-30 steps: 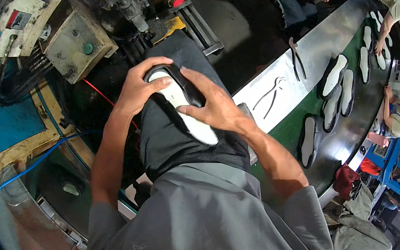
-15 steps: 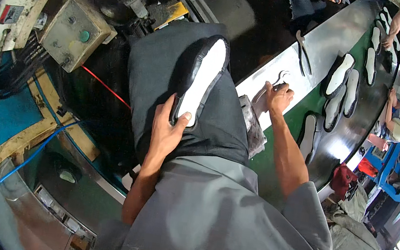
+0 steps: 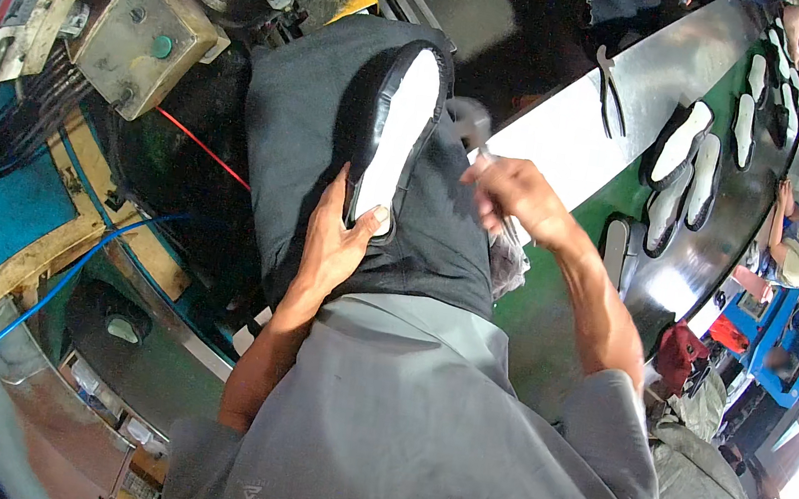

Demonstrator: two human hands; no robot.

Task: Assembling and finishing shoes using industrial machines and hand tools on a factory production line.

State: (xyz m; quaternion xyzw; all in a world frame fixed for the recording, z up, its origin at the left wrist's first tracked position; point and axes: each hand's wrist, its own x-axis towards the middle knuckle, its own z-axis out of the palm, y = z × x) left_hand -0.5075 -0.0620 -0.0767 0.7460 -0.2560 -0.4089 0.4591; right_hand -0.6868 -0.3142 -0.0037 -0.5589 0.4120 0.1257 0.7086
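A black shoe upper [image 3: 403, 134] with a white insole board facing up lies sole-up across my lap. My left hand [image 3: 335, 241] grips its near, heel end, thumb on the white board and fingers along the left side. To the right of the shoe, my right hand [image 3: 517, 199] is closed around the handles of metal pincers [image 3: 469, 122]. Their head is blurred by motion and points toward the shoe's right edge; whether it touches cannot be told. Another pair of pincers [image 3: 610, 94] lies on the metal bench.
The metal bench strip [image 3: 667, 58] runs along the right, beside a green surface with several white-bottomed shoes [image 3: 681, 145]. A control box [image 3: 140, 39] with a green button and machinery stand at left. A blue hose [image 3: 78, 278] crosses there. Other people work at far right.
My right hand has lifted the pincers off the metal bench and brought them left, close to the shoe. My left hand keeps its hold on the heel end.
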